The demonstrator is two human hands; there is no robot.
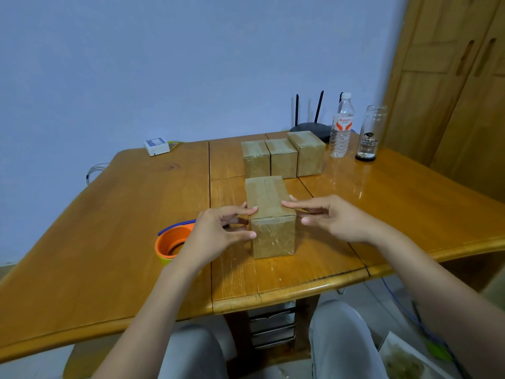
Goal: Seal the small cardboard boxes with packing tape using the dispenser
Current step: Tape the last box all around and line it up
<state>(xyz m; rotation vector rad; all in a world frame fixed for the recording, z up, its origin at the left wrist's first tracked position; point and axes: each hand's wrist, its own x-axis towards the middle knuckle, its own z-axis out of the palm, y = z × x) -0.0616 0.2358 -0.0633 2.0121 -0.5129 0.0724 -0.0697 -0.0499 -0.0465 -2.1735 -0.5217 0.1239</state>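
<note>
A small cardboard box (269,214) stands on the wooden table (123,242) in front of me, with clear tape over its top seam and down its near face. My left hand (218,231) touches the box's left side, with its fingertips on the top left edge. My right hand (328,217) touches the right side, its fingers stretched onto the top right edge. The orange tape dispenser (172,243) with a blue handle lies on the table just left of my left hand, partly hidden by it. Three taped boxes (282,157) stand in a row behind.
A plastic water bottle (341,127) and a glass jar (370,134) stand at the back right, beside a black router (310,127). A white adapter (156,146) lies at the back left edge. A wooden wardrobe (451,77) rises on the right.
</note>
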